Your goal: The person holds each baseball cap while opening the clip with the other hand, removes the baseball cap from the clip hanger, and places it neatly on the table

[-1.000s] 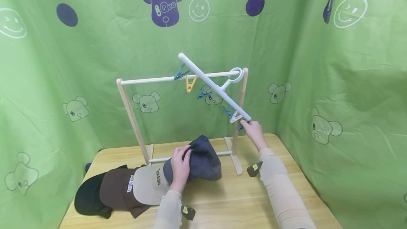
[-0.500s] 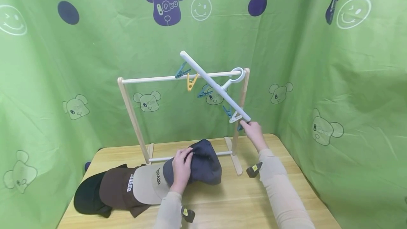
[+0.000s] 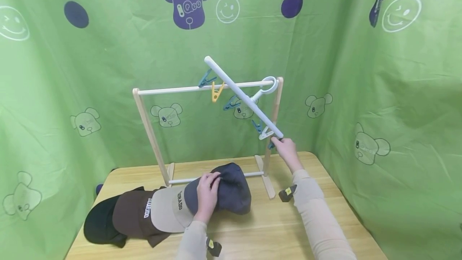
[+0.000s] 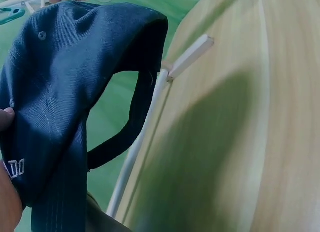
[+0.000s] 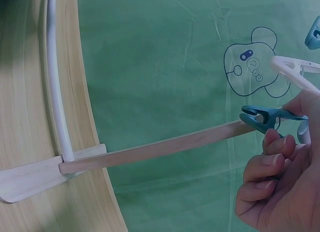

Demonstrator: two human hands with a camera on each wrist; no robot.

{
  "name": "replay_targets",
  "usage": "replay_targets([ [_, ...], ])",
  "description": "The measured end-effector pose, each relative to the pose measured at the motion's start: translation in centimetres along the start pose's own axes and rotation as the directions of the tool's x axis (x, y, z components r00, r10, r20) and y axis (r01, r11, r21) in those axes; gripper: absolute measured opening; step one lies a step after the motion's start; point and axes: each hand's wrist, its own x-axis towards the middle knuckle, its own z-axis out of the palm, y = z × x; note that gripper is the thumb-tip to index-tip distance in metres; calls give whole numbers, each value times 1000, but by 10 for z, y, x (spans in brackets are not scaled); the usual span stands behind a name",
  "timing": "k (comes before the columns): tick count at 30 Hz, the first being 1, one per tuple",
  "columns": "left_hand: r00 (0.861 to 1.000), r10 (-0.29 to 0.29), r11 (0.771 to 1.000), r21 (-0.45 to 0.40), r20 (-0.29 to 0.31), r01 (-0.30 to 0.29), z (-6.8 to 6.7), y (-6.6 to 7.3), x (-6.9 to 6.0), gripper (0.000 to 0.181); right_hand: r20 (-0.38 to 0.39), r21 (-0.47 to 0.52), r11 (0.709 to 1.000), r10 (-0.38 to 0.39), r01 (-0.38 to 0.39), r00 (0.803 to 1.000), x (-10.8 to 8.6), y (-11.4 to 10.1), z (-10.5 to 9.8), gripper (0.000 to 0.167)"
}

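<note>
My left hand [image 3: 207,196] grips a navy baseball cap [image 3: 234,189] where its brim meets the crown. In the left wrist view the back opening and strap of the cap [image 4: 75,77] face the camera, with part of its white lettering visible. My right hand [image 3: 287,151] pinches a teal clip [image 5: 262,117] between thumb and fingers; a narrow gap shows at the clip's tips. That clip is at the near right end of a pale blue hanger [image 3: 234,87], whose ring loops over the rack's top rail. The cap is apart from the clip.
A wooden rack [image 3: 148,129] stands on the table [image 3: 252,236]. Along the hanger hang other clips, including a yellow clip [image 3: 215,92] and a white clip [image 3: 266,133]. Beige [image 3: 167,210], brown [image 3: 131,214] and black caps [image 3: 101,220] overlap in a row at left. Green curtains surround the table.
The navy cap has sunk slightly and its crown has tipped downward, my left hand shifting a little down and right with it. My right hand stays on the clip, almost still.
</note>
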Motion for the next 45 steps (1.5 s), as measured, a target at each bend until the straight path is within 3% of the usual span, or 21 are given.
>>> replay_targets([
  [14, 999, 35, 999, 35, 29, -36, 7, -5, -13, 14, 1, 15, 1000, -21, 21, 1000, -2, 1, -1, 43],
  [30, 995, -1, 999, 33, 96, -3, 12, -10, -23, 17, -5, 16, 1000, -20, 20, 1000, -2, -1, 0, 39],
  [45, 991, 5, 997, 71, 135, -14, 18, -16, -34, 16, 1, 25, 1000, -14, 14, 1000, -2, 0, 0, 38],
])
